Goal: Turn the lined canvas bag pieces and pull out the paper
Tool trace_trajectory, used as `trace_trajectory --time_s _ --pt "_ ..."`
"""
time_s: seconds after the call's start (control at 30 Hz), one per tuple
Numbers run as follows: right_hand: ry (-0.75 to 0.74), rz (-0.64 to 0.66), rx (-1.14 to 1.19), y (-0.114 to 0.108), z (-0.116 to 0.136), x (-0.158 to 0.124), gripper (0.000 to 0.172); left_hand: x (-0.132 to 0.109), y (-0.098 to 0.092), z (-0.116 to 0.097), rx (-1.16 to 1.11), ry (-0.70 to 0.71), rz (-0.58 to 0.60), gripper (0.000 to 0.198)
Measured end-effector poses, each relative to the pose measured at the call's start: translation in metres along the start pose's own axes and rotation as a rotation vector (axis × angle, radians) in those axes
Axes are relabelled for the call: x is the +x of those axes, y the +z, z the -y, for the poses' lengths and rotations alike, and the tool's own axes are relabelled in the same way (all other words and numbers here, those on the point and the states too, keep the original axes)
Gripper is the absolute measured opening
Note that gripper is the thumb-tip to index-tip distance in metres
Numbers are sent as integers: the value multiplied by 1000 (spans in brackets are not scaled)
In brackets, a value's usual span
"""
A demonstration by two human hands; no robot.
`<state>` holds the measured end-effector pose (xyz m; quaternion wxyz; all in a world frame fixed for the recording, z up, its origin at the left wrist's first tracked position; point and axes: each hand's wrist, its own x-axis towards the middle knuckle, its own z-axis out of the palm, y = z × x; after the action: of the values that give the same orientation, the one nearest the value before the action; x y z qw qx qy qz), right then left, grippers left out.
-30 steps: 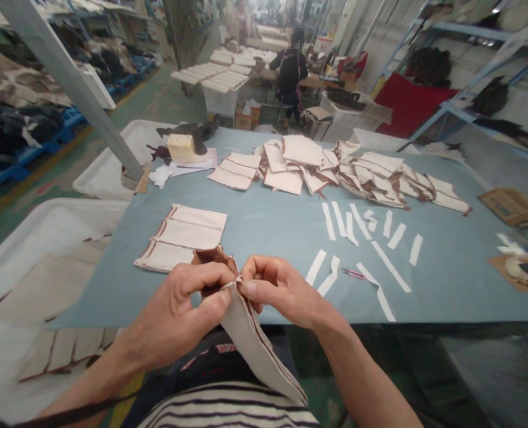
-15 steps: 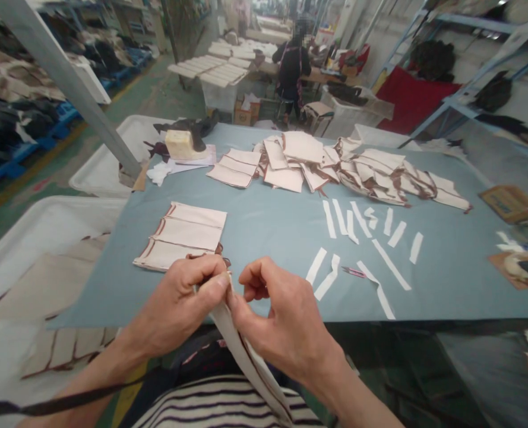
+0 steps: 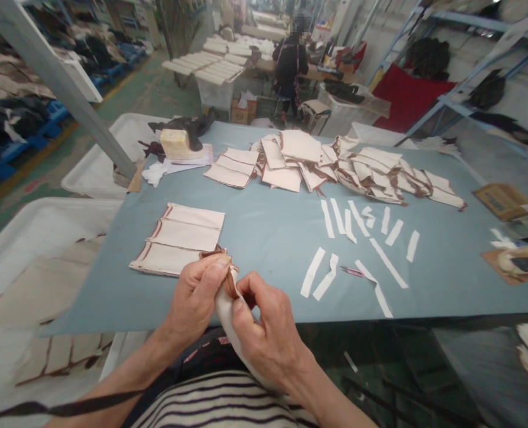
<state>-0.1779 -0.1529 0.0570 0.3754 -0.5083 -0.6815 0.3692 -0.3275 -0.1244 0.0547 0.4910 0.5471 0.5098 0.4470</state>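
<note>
Both hands grip a cream fabric piece with brown edging [image 3: 225, 306] just over the table's near edge. My left hand [image 3: 196, 291] is closed, thumb pressed on the piece's upper end. Fingers curled, my right hand [image 3: 266, 321] pinches its edge a little lower on the right. The lower part of the piece hangs toward the striped shirt, partly behind my right hand. Just beyond my left hand lie flat cream panels with brown seams [image 3: 186, 229]. To the right, a pair of pink-handled thread snips [image 3: 351, 271] rests among several white strips [image 3: 312, 272].
A heap of cream fabric pieces [image 3: 299, 148] spreads along the far side of the blue-grey table [image 3: 264, 232]. A yellowish block [image 3: 175, 144] sits at the far left corner. White bins [image 3: 45, 208] stand left of the table. A person [image 3: 290, 62] is farther back.
My right hand has shifted slightly down and its fingers have closed more on the fabric edge. The held piece has turned, showing more brown edging between my hands. The view has shifted slightly.
</note>
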Motion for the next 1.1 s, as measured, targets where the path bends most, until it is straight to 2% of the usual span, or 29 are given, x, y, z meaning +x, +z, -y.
trace_trajectory --time_s 0.13,0.23,0.33,0.4,0.53,0.67,0.8,0.87,0.97,1.1 --pt "-45 -9 31 -7 -5 0 9 0 -11 -7 46 9 139 57" --pt "-143 -54 -19 -11 -6 0 9 0 -20 -19 120 97 225 50" --pt "-257 -114 -121 -13 -5 1 11 3 -24 -31 243 160 227 30" --pt "-314 -141 -181 -13 -4 2 12 5 -26 -37 283 162 224 24" --pt "-345 -139 -220 -9 -5 2 11 8 -27 -39 308 156 245 25" --pt "-353 -156 -199 -6 -6 1 11 8 -23 -36 340 190 192 26" --pt "-332 -160 -107 -20 -5 6 9 11 -25 -40 304 224 248 25" --pt "-350 -169 -44 -31 -4 12 17 14 -27 -43 271 221 313 23" --pt "-414 -112 12 -45 -1 26 33 18 -28 -46 239 213 378 24" --pt "-482 49 -4 -48 -1 45 36 21 -26 -48 216 191 363 40"
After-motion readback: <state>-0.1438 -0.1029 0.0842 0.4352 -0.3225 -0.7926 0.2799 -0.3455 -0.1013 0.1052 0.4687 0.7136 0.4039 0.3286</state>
